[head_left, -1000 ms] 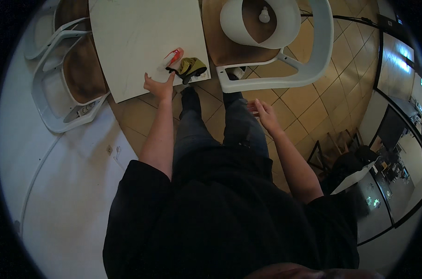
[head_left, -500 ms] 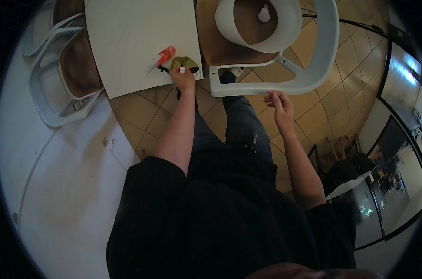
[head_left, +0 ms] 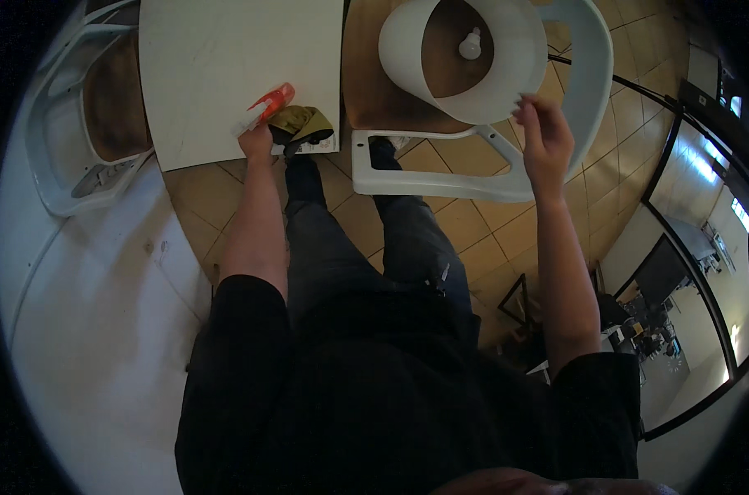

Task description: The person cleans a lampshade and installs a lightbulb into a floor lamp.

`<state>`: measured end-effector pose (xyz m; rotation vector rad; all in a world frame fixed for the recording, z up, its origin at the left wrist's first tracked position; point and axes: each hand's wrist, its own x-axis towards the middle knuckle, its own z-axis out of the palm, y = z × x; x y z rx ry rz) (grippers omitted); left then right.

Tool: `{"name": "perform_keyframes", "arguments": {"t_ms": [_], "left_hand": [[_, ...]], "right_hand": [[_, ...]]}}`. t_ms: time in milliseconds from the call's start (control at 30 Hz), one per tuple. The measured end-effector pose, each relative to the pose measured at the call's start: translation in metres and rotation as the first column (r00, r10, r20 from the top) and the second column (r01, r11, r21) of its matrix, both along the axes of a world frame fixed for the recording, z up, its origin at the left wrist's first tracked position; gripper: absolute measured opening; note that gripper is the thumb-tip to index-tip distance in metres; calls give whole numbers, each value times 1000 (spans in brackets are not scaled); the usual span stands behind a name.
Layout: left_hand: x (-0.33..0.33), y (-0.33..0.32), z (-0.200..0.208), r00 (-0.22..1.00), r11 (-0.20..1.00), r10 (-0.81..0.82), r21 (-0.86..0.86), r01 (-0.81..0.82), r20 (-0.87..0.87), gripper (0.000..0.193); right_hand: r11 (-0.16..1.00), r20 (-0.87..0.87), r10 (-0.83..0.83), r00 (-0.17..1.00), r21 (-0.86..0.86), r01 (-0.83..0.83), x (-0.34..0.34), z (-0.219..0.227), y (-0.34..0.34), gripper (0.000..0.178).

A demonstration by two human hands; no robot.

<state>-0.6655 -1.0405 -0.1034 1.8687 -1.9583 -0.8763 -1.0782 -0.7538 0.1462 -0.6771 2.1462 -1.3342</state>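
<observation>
My left hand [head_left: 256,142] is closed at the pale lower end of a red-and-clear bottle-like object [head_left: 267,107] on the white table [head_left: 234,49]. Its fingertips are partly hidden there. Right beside it lies a crumpled olive-green cloth item [head_left: 307,124], near the table corner. My right hand [head_left: 546,147] is raised over the chair's white frame, close to the rim of a white drum-shaped lampshade [head_left: 407,54]. Its fingers are loosely curled and apart, with nothing visible between them. A white light bulb [head_left: 470,44] shows inside the lampshade, above the brown chair seat [head_left: 366,91].
The white chair frame [head_left: 440,183] spans the space in front of my legs. Another white-and-brown chair [head_left: 115,107] stands left of the table, by a white wall [head_left: 102,305]. Dark cables [head_left: 638,89] cross the tiled floor [head_left: 473,227] at right, near a black-framed glass panel [head_left: 688,280].
My left hand has moved left from the olive cloth item to the bottle-like object; the small white thing it held no longer shows. My right hand has risen toward the lampshade. The view has shifted.
</observation>
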Motion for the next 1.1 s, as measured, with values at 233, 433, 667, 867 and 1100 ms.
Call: {"name": "perform_keyframes", "arguments": {"t_ms": [233, 433, 667, 867, 1100], "left_hand": [[40, 25, 40, 999, 976, -7, 219, 19, -53, 70], [144, 124, 119, 996, 836, 0, 546, -51, 93, 53], [113, 202, 180, 997, 743, -55, 669, 6, 52, 34], [-64, 165, 219, 895, 774, -366, 449, 446, -257, 23], [-238, 153, 275, 395, 410, -908, -106, 906, -139, 25]], "right_hand": [[857, 202, 138, 970, 467, -219, -73, -119, -87, 43], [544, 132, 406, 904, 760, -356, -76, -204, -126, 50], [375, 191, 474, 860, 840, -393, -95, -282, -126, 59], [690, 214, 184, 959, 667, -281, -89, -226, -111, 57], [978, 429, 193, 882, -8, -210, -57, -8, -63, 37]]}}
